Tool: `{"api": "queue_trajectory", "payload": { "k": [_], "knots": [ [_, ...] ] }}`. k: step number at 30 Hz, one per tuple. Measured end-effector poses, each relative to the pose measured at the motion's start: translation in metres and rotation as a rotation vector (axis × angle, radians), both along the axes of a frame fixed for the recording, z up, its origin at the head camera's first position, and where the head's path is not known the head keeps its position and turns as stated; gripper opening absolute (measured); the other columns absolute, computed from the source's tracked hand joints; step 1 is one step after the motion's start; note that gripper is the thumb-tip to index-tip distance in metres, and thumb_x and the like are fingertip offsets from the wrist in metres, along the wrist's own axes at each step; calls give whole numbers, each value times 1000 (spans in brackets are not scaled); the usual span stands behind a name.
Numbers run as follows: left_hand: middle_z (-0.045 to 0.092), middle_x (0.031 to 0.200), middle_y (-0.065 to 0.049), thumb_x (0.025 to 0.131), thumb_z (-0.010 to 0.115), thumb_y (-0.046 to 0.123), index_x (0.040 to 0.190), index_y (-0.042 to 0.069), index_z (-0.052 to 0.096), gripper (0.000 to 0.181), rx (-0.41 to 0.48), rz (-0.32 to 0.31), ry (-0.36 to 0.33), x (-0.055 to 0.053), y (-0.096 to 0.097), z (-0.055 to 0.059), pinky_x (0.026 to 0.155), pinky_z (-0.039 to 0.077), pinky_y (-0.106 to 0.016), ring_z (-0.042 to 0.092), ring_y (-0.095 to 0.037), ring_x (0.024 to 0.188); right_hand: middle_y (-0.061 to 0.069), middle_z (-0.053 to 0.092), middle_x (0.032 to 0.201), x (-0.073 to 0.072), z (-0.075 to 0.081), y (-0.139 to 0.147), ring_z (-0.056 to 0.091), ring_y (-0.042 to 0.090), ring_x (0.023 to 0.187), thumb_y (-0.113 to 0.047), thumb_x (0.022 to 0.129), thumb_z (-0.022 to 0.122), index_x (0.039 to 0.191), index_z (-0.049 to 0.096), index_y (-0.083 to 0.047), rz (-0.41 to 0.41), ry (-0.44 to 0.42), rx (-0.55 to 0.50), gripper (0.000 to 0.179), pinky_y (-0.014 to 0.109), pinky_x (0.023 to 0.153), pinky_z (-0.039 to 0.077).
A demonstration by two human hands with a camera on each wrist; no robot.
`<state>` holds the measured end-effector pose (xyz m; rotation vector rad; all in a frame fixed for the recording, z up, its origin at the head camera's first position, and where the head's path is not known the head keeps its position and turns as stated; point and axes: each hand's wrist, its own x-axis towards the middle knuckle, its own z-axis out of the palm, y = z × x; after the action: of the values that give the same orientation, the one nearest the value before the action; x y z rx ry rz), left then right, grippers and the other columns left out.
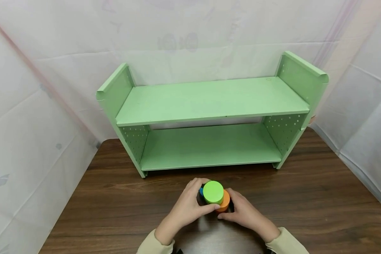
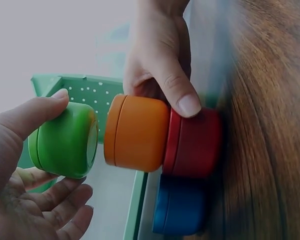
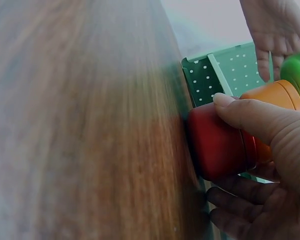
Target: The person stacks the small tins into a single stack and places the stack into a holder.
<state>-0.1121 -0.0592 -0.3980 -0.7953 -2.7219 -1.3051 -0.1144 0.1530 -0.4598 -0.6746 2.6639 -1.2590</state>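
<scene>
My left hand [image 1: 190,203] pinches a small round green tin [image 1: 213,192] between thumb and fingers. Just below it, with a narrow gap in the left wrist view, an orange tin [image 2: 140,132] sits on top of a red tin [image 2: 197,142]. My right hand [image 1: 244,211] grips the red tin low down, its thumb [image 3: 245,112] on the side and its fingers round the other side. A blue tin [image 2: 182,207] stands on the table against the red one; the head view shows only a sliver of it behind the left hand.
Behind the hands stands a light green two-tier shelf [image 1: 212,100] with perforated side panels. The dark wooden table [image 1: 120,211] extends to both sides of the hands. White patterned sheeting [image 1: 190,31] hangs behind and at the sides.
</scene>
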Motion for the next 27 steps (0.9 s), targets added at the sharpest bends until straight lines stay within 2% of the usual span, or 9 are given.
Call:
{"api": "queue_trajectory", "payload": {
  "k": [4,10,27],
  "knots": [
    [56,118,1,78,78,36,122,14,54,55,8,-25,-17,-1,4,0,90,46,-42,51,-19,110,-2,58,112,0,-1,-1,57,16,100,-34,76,80,128,49,-9,11,-9,-15,66,32,79,49],
    [57,117,1,78,79,36,121,14,54,54,0,-38,-3,-3,9,-3,89,46,-39,52,-18,108,2,57,122,-1,-1,-2,56,23,110,-34,76,80,135,45,-8,21,-28,-48,73,42,88,48],
    [56,118,0,78,78,37,123,13,54,56,-32,-48,1,-7,13,-8,92,46,-41,52,-18,110,-1,57,121,-3,-3,-2,57,22,109,-32,77,80,135,46,-12,32,-3,-41,70,42,88,48]
  ]
}}
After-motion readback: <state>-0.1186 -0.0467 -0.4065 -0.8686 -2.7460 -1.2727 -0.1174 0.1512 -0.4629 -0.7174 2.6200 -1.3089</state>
